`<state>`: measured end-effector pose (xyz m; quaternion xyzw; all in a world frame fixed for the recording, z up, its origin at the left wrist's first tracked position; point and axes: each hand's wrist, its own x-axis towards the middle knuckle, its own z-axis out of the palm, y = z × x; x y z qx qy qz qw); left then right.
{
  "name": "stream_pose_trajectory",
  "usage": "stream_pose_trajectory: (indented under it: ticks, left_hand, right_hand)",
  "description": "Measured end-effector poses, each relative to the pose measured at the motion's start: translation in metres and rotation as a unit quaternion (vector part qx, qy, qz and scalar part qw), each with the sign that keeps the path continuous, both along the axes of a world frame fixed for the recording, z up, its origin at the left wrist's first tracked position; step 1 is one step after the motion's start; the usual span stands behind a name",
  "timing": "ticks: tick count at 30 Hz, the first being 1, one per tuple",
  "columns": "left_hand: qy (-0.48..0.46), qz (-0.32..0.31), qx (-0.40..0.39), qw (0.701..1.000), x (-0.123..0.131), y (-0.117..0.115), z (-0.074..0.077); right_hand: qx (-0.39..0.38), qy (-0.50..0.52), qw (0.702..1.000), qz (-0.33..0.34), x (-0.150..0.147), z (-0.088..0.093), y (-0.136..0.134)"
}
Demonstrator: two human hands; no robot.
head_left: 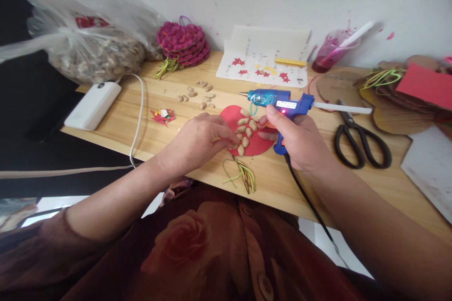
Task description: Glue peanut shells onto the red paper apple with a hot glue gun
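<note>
A red round piece (263,147) lies on the wooden table, with several peanuts (245,142) grouped on its middle. My left hand (203,141) is at the left edge of the piece, its fingertips pinched on a peanut at the lower left of the group. My right hand (296,138) is wrapped round a blue glue gun (294,101), held above the right side of the piece. The gun's nozzle points left, a white glue stick (344,108) sticks out of its back, and a small red light glows on it. Green and brown strings (247,176) hang from the piece's lower edge.
Loose peanuts (203,105), red paper scraps (164,115) and a white power bank (92,106) lie left. Behind are a bag of shells (99,54), magenta discs (183,44), a paper sheet (229,63) and a stained cup (330,51). Black scissors (374,146) and cardboard (395,117) lie right.
</note>
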<state>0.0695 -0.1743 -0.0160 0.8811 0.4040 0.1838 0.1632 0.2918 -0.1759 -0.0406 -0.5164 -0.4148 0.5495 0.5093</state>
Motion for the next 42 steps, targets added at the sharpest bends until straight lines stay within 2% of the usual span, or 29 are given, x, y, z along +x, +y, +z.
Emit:
stream_pose_trajectory:
  ticks: [19, 27, 37, 42]
  left_hand:
    - [0.020, 0.031, 0.035, 0.999, 0.002, -0.006, -0.004]
    - [-0.007, -0.032, 0.012, 0.999, -0.005, 0.002, 0.000]
    - [0.033, -0.038, -0.025, 0.998, -0.001, 0.007, 0.004]
    - [0.001, -0.017, -0.031, 0.999, -0.002, 0.002, 0.006]
  right_hand:
    - [0.000, 0.006, 1.000, 0.006, 0.000, 0.000, 0.001]
    - [-0.001, 0.014, 1.000, 0.002, 0.000, 0.000, 0.000]
    - [0.003, 0.004, 1.000, 0.002, 0.000, -0.003, 0.001]
    - [0.002, 0.008, 1.000, 0.003, 0.000, -0.003, 0.001]
